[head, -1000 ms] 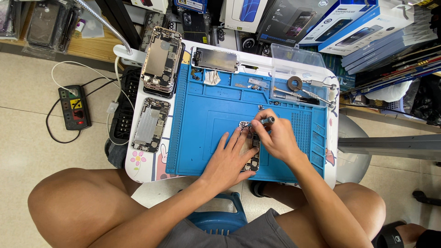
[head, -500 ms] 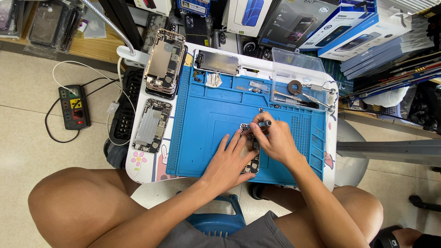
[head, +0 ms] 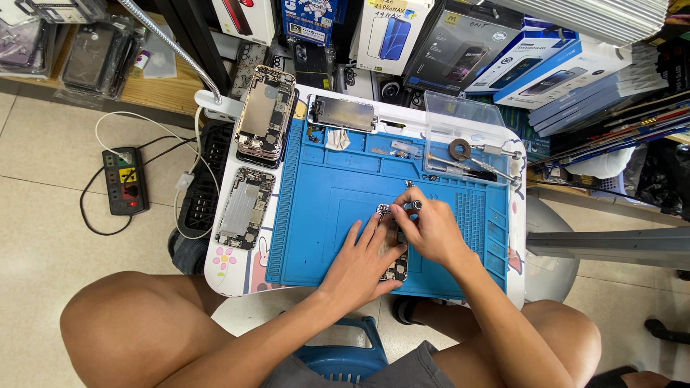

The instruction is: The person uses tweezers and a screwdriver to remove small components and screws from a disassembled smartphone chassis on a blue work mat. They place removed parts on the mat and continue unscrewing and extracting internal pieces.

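— Where was the phone (head: 397,264) we were fixing?

— It lay on the blue mat (head: 323,215), near us, mostly under our hands.

— What did our left hand (head: 363,255) do?

— It lay flat with its fingers spread, pressing the phone down.

— And our right hand (head: 430,231)?

— Its fingers pinched a small screwdriver (head: 411,206) over the far end of the phone. Two more opened phones (head: 267,113) lay far left.

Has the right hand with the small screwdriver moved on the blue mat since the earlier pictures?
Cannot tell. The right hand sits at about the same place on the blue mat, over the opened phone; any shift is too small to judge.
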